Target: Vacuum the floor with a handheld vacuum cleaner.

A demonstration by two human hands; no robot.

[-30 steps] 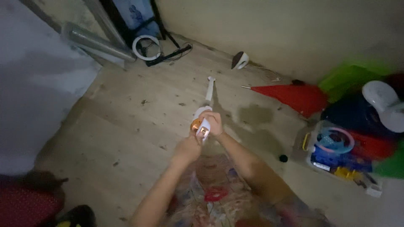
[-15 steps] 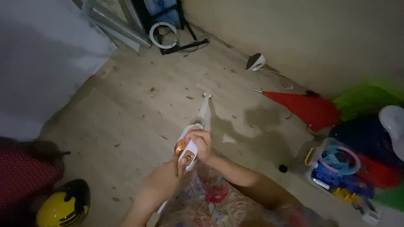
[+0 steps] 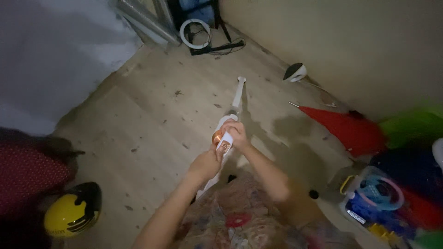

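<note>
I hold a long white stick-shaped cleaning tool (image 3: 236, 97) with an orange round part (image 3: 217, 138) near its handle; its far end rests on the dusty floor. My right hand (image 3: 236, 134) grips the handle from the right. My left hand (image 3: 204, 164) grips the white shaft just below, near my patterned clothing. The lower end of the tool runs down past my left wrist.
A yellow and black helmet (image 3: 71, 212) lies at lower left by red fabric. A red folded umbrella (image 3: 348, 127), a clear bin of toys (image 3: 369, 196) and green items crowd the right. A white ring (image 3: 194, 33), cables and metal tubes (image 3: 145, 18) sit at the far corner. The beige wall (image 3: 346, 46) runs along the right.
The view has shifted, so the helmet and red fabric have come into sight at the left. Both hands keep their hold on the white tool, which has swung slightly.
</note>
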